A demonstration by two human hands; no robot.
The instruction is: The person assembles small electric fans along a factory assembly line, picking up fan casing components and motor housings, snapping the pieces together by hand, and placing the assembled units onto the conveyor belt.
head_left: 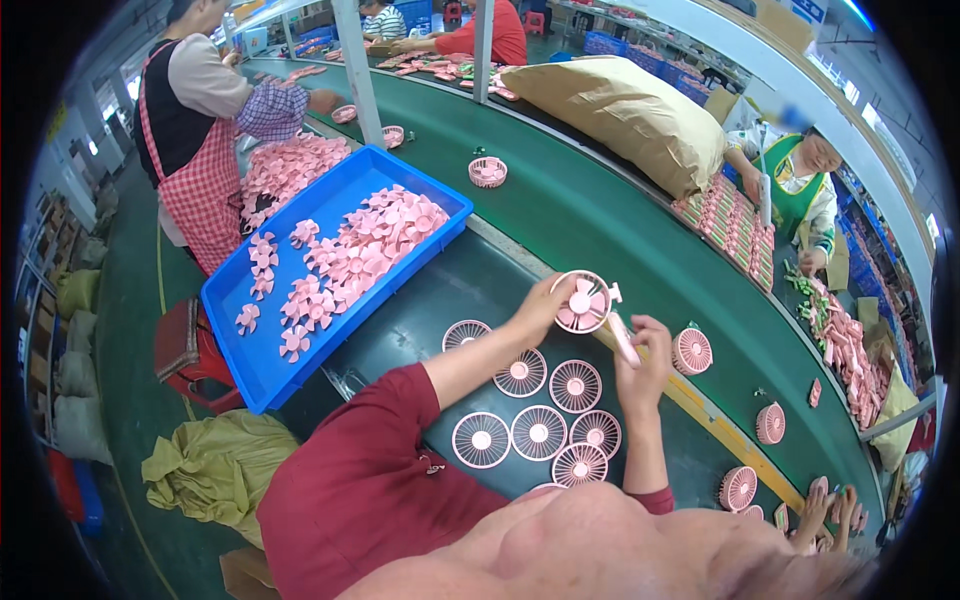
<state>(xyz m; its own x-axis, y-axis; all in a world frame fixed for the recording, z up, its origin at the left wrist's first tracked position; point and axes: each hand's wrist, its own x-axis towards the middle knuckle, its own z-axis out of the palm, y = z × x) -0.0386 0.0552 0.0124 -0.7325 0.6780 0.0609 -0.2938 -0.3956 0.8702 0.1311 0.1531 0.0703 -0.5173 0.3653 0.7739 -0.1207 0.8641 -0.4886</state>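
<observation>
My left hand (540,309) grips a round pink fan housing (583,303), its open side facing me and a fan blade piece inside. A small stub sticks out at the housing's right rim. My right hand (646,362) holds a pale pink part (624,340) between thumb and fingers, close beside the housing. That part is seen nearly edge-on, so its exact kind is unclear. Below my hands, several round pink fan grilles (538,432) lie flat on the dark green worktop (400,345).
A blue tray (262,385) of loose pink fan blades stands left. Beyond my hands runs a green conveyor belt (560,215) carrying fan housings (488,171). A large brown sack (630,115) lies across it. Co-workers (190,110) sit or stand around; another person's hands (830,515) show lower right.
</observation>
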